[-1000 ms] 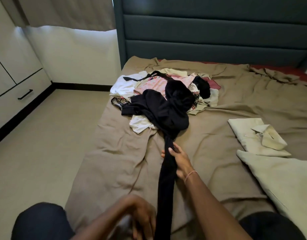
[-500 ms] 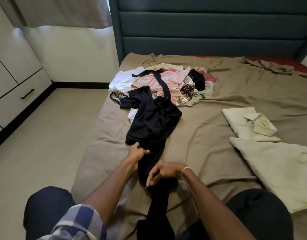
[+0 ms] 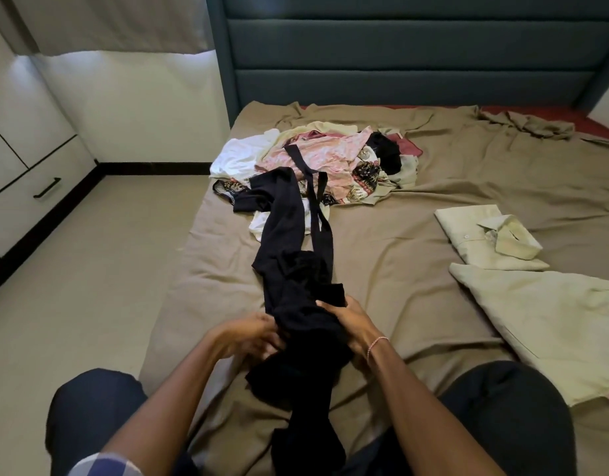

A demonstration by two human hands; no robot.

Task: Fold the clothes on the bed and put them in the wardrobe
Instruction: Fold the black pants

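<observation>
Hands: left hand [image 3: 248,334] and right hand [image 3: 351,321] gripped the long black fabric garment [image 3: 292,269], trailing beyond the fingers | Done: folded pale-green cotton shirt [image 3: 481,242], right of them | Left, I'd judge: this fold, crumpled mixed-colour clothes pile [image 3: 330,156] farther out, all stowing.

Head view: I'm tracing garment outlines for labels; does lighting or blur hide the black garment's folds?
Head view: the black garment is a near-featureless dark mass between the left hand and right hand, its folds barely readable; its outline against the bed sheet is sharp; the left hand looks slightly blurred.
</observation>
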